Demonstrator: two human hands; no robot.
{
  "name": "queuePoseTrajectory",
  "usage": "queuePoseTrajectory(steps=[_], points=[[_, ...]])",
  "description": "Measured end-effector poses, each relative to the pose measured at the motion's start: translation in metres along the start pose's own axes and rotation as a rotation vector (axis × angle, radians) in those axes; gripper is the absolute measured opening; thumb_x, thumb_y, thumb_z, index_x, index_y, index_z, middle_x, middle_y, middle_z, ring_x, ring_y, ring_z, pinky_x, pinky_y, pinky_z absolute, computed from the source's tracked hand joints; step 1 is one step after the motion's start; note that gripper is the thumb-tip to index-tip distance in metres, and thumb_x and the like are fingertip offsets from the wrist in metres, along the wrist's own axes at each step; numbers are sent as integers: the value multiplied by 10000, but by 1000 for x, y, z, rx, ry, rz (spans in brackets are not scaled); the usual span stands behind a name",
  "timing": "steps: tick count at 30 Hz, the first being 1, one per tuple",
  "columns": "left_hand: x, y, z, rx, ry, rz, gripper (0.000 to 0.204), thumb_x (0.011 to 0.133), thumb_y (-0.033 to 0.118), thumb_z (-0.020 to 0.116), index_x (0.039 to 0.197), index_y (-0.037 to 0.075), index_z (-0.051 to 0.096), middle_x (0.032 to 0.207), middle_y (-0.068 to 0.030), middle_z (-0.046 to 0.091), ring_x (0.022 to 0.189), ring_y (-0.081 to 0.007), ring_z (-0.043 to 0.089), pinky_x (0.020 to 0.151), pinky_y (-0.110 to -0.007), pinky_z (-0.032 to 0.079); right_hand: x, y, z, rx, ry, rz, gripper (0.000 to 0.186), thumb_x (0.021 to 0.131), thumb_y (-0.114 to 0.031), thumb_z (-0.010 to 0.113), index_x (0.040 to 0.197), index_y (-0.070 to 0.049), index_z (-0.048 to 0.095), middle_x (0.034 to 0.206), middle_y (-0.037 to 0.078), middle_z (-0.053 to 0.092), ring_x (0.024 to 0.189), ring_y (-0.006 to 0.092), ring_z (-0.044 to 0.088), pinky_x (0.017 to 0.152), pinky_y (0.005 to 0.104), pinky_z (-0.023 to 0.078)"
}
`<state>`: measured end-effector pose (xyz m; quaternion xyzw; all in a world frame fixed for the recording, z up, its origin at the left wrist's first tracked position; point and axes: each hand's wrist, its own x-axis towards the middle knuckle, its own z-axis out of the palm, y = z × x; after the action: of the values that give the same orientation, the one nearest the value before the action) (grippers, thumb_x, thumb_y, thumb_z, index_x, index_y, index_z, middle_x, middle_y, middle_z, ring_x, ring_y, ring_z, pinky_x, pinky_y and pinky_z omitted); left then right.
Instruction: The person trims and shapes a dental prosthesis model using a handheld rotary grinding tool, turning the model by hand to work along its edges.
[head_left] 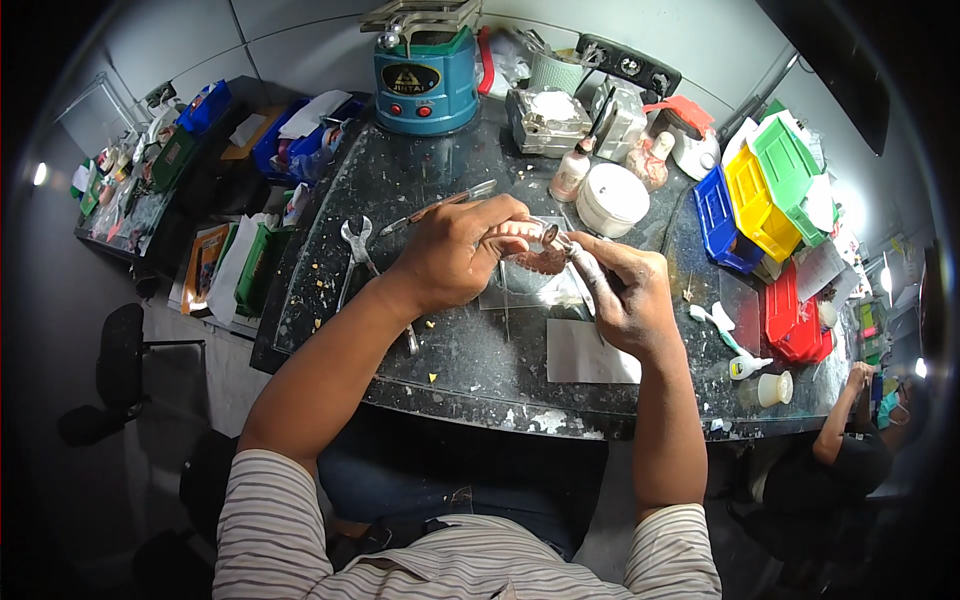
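In front of me, over the dark bench, my left hand (pixel 452 252) is closed around a pinkish, partly see-through denture (pixel 538 262) with a curved row of teeth. My right hand (pixel 636 296) grips a short metal tool (pixel 557 240) whose rounded tip meets or nearly meets the denture; its exact kind is hard to make out. Fingers hide part of both things. Beneath the hands lie a clear sheet (pixel 495 296) and a white paper (pixel 580 362). A wrench (pixel 357 240) rests left of my left hand, with a slim pointed instrument (pixel 425 210) beyond it.
A blue machine (pixel 427 90) stands at the back. Behind my hands are a white round tub (pixel 612 200), a small bottle (pixel 571 172) and metal flasks (pixel 548 120). Coloured bins (pixel 760 205), a toothbrush (pixel 722 330) and a small cup (pixel 774 389) sit right. Another person (pixel 858 455) works far right.
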<state>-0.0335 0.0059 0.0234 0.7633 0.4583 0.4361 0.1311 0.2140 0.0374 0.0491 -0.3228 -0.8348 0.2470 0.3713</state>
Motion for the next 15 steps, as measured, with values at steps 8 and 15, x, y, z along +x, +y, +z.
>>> queuePoseTrajectory(steps=[8,15], points=[[4,0,-2,-64,-56,-44,302,851,-71,594,1141,-38,671,1039,-189,749,945,-307,767,849,-382,590,2,5,-2,79,24,-25,214,1008,-106,700,1142,43,775,867,202,771,719,185,720,703,318,565],[4,-2,0,-88,-38,-4,279,862,-65,599,1129,-32,673,1013,-176,753,911,-277,766,814,-373,585,1,12,4,113,-27,52,222,1022,-100,671,1125,71,767,882,212,779,778,190,737,749,320,575]])
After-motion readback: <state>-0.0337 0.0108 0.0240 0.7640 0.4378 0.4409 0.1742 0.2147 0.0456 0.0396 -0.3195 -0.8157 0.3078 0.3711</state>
